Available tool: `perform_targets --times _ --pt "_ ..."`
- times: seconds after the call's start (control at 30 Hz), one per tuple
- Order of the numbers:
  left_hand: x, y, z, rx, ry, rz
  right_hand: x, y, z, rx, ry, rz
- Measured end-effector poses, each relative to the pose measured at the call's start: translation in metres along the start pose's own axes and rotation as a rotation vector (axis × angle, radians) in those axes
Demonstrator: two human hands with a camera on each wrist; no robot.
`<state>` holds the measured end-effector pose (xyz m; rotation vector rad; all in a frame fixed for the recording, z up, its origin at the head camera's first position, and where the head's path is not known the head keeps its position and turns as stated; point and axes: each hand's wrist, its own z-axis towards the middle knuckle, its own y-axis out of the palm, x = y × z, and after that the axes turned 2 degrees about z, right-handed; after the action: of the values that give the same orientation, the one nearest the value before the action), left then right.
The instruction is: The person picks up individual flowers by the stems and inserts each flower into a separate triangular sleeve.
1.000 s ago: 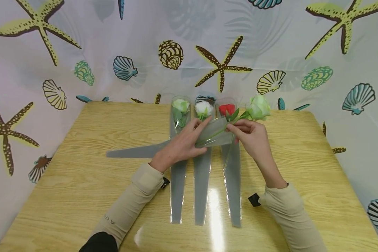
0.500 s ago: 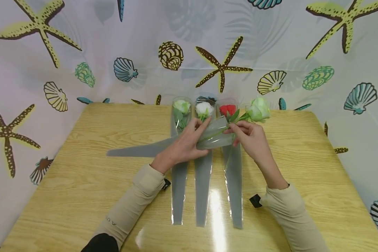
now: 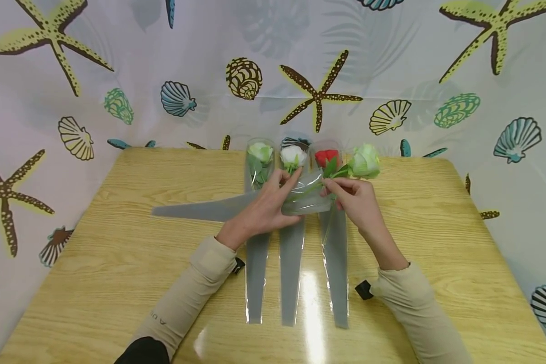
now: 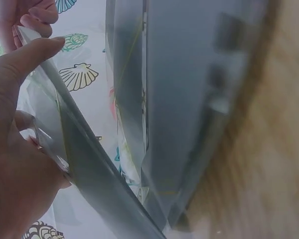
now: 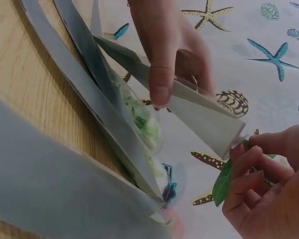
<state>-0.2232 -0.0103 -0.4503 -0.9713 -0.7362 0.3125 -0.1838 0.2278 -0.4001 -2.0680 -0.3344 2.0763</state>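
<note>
My left hand [image 3: 268, 205] grips a clear and grey flower sleeve [image 3: 307, 202] near its wide mouth, thumb and fingers on either side, as the right wrist view shows. The sleeve's narrow tail [image 3: 200, 208] points left above the table. Just right of the mouth, my right hand [image 3: 357, 202] pinches the stem of a pale green rose [image 3: 364, 161] below its bloom. The rose's stem runs into the sleeve, visible through the film. A green leaf [image 5: 222, 183] sticks out beside the right fingers.
Beneath the hands lie three sleeved roses side by side: pale green [image 3: 261, 151], white [image 3: 293, 156] and red [image 3: 326, 157]. Their grey tails point toward me on the wooden table [image 3: 141, 273]. A cloth [image 3: 264, 45] with starfish and shells hangs behind.
My right hand and the pale green rose have shifted left, so the bloom is closer to the sleeve's mouth. The left hand keeps its grip; the sleeve's tail has risen slightly in the view.
</note>
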Motion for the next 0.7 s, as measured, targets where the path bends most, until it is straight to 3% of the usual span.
perform_targets --times 0.23,0.57,0.7 --pt "0.001 0.0 0.0 0.035 0.01 0.003 0.0 0.005 0.0 0.05 0.003 0.139" --pt "0.002 -0.002 0.001 0.054 0.006 0.015 0.003 0.015 0.004 0.233 -0.011 0.481" --pt "0.001 -0.002 0.001 0.065 0.01 0.017 0.003 0.017 0.003 0.247 -0.038 0.51"
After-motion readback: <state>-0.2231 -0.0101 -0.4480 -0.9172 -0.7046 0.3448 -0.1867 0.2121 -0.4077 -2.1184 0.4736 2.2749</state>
